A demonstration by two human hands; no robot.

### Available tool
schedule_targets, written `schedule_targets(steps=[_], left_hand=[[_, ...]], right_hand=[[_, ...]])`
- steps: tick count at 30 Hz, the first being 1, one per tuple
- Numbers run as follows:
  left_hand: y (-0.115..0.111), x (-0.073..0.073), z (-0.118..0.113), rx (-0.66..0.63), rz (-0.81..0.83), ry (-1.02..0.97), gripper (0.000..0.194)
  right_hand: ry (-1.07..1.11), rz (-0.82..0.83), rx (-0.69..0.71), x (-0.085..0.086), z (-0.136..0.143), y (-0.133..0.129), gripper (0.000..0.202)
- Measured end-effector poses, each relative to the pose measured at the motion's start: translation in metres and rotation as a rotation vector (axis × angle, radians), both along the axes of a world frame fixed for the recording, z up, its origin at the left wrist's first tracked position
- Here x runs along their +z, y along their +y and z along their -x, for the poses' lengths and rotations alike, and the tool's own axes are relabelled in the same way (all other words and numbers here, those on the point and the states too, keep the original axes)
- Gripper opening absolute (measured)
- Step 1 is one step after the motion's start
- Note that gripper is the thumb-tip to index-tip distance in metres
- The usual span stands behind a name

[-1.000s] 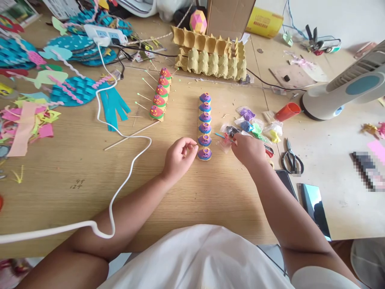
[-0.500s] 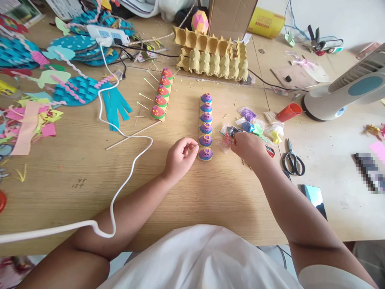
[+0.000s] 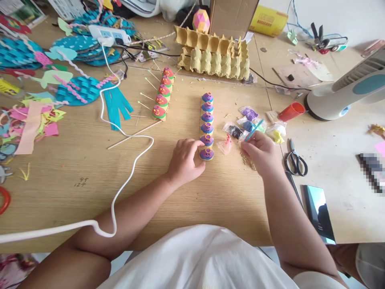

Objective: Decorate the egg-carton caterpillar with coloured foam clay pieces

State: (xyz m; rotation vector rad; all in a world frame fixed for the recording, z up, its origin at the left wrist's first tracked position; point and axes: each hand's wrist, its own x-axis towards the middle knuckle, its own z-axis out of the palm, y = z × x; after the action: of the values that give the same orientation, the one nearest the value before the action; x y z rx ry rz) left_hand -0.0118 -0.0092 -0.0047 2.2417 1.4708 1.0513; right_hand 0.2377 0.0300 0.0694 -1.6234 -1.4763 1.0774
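A row of several purple-and-blue bumps with small faces (image 3: 207, 117) lies upright on the table before me. My left hand (image 3: 187, 161) is at its near end, thumb and fingers on either side of the closest bumps. My right hand (image 3: 261, 150) pinches a thin blue stick (image 3: 254, 129), its tip pointing up and right. Beside that hand are small bags of clay: purple (image 3: 249, 113), black (image 3: 235, 131), red (image 3: 226, 143) and yellow (image 3: 277, 135). A second row, red and green (image 3: 163, 95), stands farther left with thin green-tipped sticks beside it.
Egg cartons (image 3: 218, 63) lie at the back. To the right are a red cup (image 3: 291, 111), scissors (image 3: 296, 159), a dark phone-like slab (image 3: 319, 213) and a grey-white appliance (image 3: 326, 98). A white cable (image 3: 132, 168) crosses the left side. A person's leg shows at lower right.
My left hand has opened around the near end of the purple row. My right hand has moved right, away from the clay bags, and now shows the blue stick in its fingers.
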Motion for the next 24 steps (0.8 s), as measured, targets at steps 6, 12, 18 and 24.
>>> schedule_targets(steps=[6, 12, 18, 24], left_hand=[[0.001, -0.003, 0.0, -0.036, 0.025, 0.055, 0.048], [0.004, -0.007, 0.0, -0.051, 0.016, 0.06, 0.04], [0.004, -0.003, -0.001, -0.061, 0.019, 0.002, 0.039], [0.003, 0.002, 0.0, -0.094, 0.044, -0.147, 0.047]], right_hand=[[0.559, 0.165, 0.05, -0.038, 0.047, -0.022, 0.024], [0.586, 0.073, -0.003, -0.056, 0.054, -0.026, 0.023], [0.521, -0.021, 0.051, -0.066, 0.05, -0.03, 0.028], [0.566, -0.105, 0.114, -0.073, 0.046, -0.028, 0.031]])
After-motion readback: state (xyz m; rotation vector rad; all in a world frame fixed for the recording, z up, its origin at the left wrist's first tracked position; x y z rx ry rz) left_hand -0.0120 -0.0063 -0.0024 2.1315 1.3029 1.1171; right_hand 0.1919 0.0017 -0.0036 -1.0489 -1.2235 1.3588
